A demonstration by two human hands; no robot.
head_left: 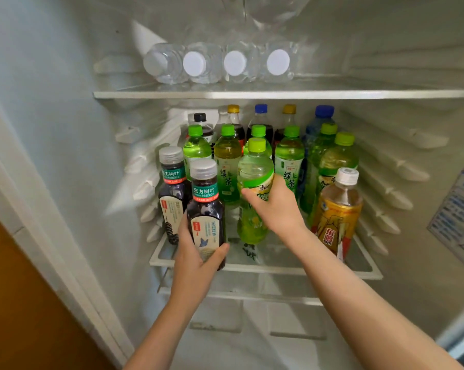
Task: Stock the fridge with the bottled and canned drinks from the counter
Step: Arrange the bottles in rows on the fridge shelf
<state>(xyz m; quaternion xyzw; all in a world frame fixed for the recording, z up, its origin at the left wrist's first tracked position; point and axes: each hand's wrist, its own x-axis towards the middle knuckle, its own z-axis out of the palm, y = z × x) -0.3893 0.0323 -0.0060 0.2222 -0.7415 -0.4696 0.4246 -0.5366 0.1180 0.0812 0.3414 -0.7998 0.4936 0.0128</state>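
Over on the left, the left hand (pixel 196 252) is wrapped round the lower body of a dark tea bottle (pixel 205 206), whose base sits right at the front rim of the glass shelf (pixel 279 270). Let go there and it may tip out of the fridge (pixel 65 116); I can't tell whether it is fully resting on the glass. Its twin (pixel 172 182) stands just behind, so a hard push could knock that one over. In the middle, the right hand (pixel 276 206) grasps a pale green bottle (pixel 255 169) round its label, close against the packed green tea bottles (pixel 227 161); shoving it back could topple them like skittles. To the right, the orange bottle (pixel 337 209) stands just beside the right forearm (pixel 332 265), and a careless swing might catch it.
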